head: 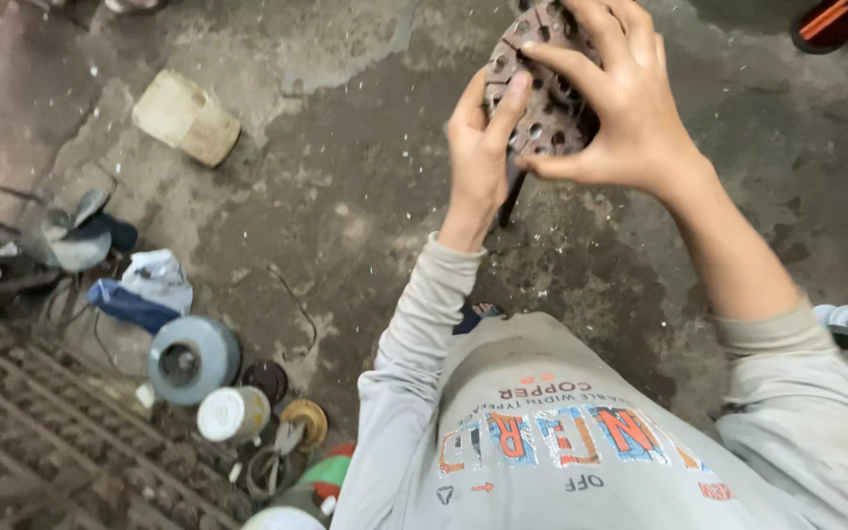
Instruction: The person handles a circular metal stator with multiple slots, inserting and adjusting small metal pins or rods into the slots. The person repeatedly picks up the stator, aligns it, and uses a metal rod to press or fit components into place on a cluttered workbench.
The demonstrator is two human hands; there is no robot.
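Far left of the concrete floor (345,196): a pale plastic container (186,118) lying on its side. Below it, near the floor's lower left corner, a grey metal housing (193,358), a white-lidded can (233,414) just beside it, and a blue and white rag (144,290).

My left hand (480,157) is curled, thumb pressed to the near left rim of the rusty perforated disc (542,93). The disc is held up off the floor, between both hands. My right hand (620,98) is spread wide over its right face, fingers clamped on it.
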